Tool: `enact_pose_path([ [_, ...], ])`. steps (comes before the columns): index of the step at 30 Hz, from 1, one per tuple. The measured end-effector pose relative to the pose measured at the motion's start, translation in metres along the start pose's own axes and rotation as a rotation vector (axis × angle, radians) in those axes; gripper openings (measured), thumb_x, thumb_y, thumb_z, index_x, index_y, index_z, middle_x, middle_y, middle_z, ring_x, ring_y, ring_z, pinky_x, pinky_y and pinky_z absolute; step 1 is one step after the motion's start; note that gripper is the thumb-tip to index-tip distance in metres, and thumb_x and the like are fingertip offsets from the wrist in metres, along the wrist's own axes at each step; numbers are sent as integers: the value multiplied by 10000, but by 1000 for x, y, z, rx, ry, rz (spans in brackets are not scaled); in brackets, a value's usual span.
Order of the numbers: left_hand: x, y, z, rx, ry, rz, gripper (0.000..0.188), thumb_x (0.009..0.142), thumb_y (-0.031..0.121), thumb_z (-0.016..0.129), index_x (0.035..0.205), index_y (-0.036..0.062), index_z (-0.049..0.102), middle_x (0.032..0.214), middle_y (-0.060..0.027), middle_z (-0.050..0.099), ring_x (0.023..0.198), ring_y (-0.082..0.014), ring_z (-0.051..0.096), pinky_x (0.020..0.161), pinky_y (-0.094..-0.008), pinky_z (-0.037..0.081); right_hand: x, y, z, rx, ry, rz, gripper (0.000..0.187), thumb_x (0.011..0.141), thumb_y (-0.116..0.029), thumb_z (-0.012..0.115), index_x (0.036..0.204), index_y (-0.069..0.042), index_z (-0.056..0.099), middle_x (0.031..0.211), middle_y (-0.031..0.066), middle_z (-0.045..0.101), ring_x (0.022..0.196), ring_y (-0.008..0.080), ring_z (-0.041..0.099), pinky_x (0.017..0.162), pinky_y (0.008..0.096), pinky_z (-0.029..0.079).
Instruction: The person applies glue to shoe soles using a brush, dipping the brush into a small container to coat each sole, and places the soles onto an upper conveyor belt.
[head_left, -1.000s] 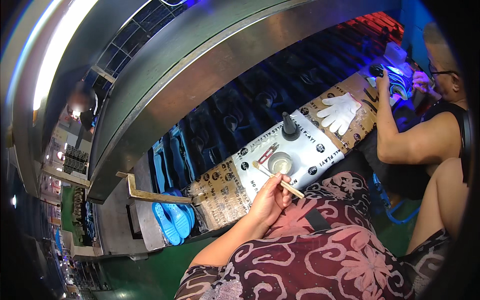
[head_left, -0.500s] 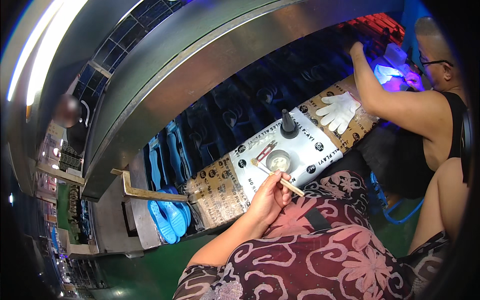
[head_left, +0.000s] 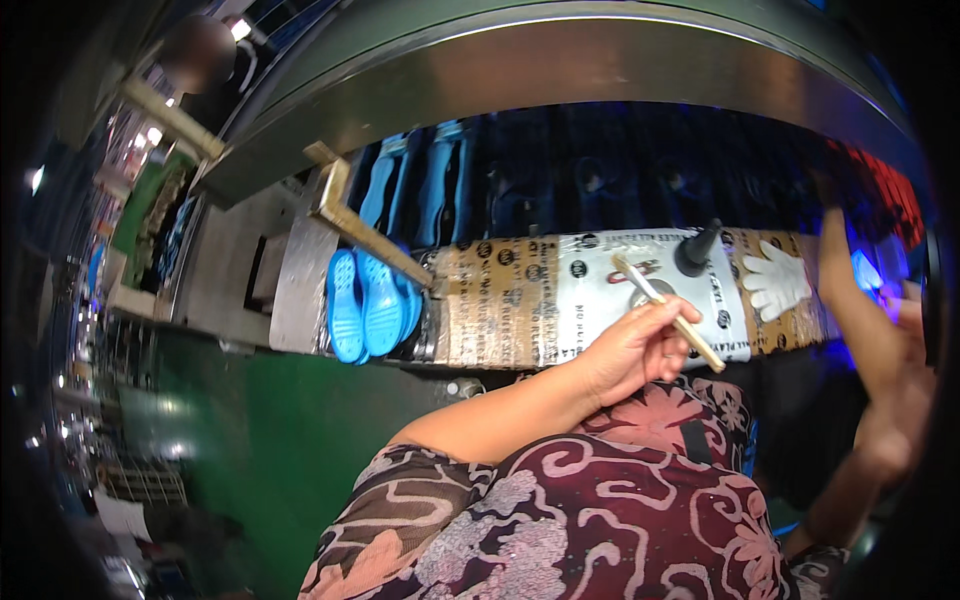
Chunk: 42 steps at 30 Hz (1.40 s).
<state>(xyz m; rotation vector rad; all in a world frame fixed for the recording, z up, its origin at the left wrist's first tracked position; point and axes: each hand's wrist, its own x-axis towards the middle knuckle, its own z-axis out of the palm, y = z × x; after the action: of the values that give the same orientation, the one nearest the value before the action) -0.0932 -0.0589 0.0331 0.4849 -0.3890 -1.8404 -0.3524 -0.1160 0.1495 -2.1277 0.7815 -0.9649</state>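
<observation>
The thumb and fingertips of the left hand [head_left: 640, 350] are closed on a thin brush [head_left: 698, 345], pinching it partway along its pale handle, with the other fingers curled in loosely beneath. The brush lies just right of centre in the frame, slanting so that its bristles point to the upper left and its handle end to the lower right. Whether the bristles touch anything, I cannot tell. The right hand is out of the frame, so the state of its fingers cannot be told.

Just behind the brush and fingers is a small cup [head_left: 664, 287], partly hidden by them. It sits on a white sheet [head_left: 590, 300], near a red tool close to the bristles. To the upper right of the hand stands a black bottle [head_left: 697, 252] with a tapered nozzle. Farther right, a white glove [head_left: 775, 282] lies flat on brown tape.

At left of centre, blue soles [head_left: 345, 310] lean together beside a bent wooden bar [head_left: 375, 242]. More blue pieces [head_left: 440, 190] lie in the dark area above. A co-worker's arm [head_left: 858, 300] reaches up at the right edge. A metal hood [head_left: 560, 75] crosses the top, and green floor [head_left: 290, 430] fills the lower left.
</observation>
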Motion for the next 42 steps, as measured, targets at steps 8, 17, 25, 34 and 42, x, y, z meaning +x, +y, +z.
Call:
enact_pose_path([
  [8,-8,-4,-5,54,-75,-41,322,967,335,456,1099,47,517,892,-46,577,820,-115,580,701,-244,508,17,44,143,144,-231,-190,760,802,-403,641,1353,32,349,1213,222,506,1039,324,523,904,391,410],
  [17,-104,34,-115,358,719,92,405,918,266,522,1227,22,425,1110,-157,553,1010,-219,545,844,-350,471,40,65,166,255,-149,-80,510,978,-377,278,1119,22,562,998,159,561,902,248,545,876,339,402],
  [25,-253,62,-226,18,1582,578,612,868,459,575,1273,32,412,1124,-126,512,928,-218,515,724,-345,470,14,126,141,814,225,505,487,992,-364,302,1000,44,568,846,93,558,800,145,486,760,270,387],
  [34,-242,108,-253,136,1481,569,288,858,297,611,947,55,482,738,-49,491,603,-155,480,495,-281,397,3,134,138,859,197,606,447,994,-349,344,951,25,585,788,65,544,749,130,481,728,250,385],
  [42,-213,101,-255,417,1801,336,513,822,397,638,1111,15,455,728,-64,500,623,-188,529,499,-298,456,2,142,138,853,201,661,437,1000,-330,335,950,23,587,775,61,542,734,126,475,710,248,384],
])
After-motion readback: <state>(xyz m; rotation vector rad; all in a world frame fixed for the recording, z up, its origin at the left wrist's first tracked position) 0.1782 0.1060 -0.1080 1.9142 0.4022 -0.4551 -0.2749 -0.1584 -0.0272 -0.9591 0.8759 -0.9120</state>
